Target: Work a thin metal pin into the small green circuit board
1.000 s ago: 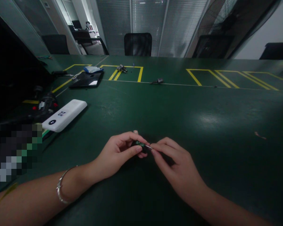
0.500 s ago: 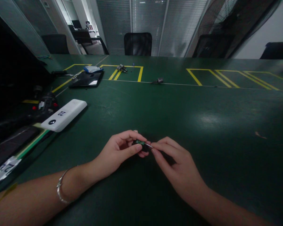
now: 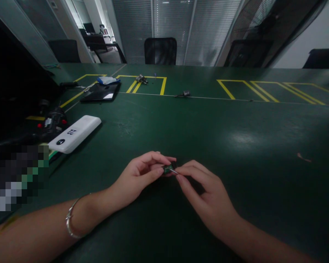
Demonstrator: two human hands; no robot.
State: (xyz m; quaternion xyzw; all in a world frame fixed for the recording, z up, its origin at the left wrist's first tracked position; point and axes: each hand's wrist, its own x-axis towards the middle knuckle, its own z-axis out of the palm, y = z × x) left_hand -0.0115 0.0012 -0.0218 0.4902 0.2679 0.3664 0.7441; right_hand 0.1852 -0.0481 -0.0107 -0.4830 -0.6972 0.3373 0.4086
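Note:
My left hand [image 3: 138,177] pinches a small green circuit board [image 3: 168,168] between thumb and fingertips, low over the dark green table [image 3: 197,131]. My right hand [image 3: 205,193] meets it from the right, its thumb and forefinger closed on a thin silvery metal piece [image 3: 173,171] at the board's right end. Both wrists rest on the table near its front edge. A silver bracelet [image 3: 70,223] circles my left wrist.
A white power bank [image 3: 75,134] lies at the left, beside a black tool with red parts [image 3: 52,122]. Farther back lie a dark tablet [image 3: 100,92], a blue-white cloth [image 3: 107,80], small metal parts [image 3: 141,79] and a small motor-like part [image 3: 184,94]. Yellow tape outlines mark the far tabletop. Black chairs stand behind.
My left fingers have turned the small board slightly and closed more over it; less of its green face shows. Both hands stay in place.

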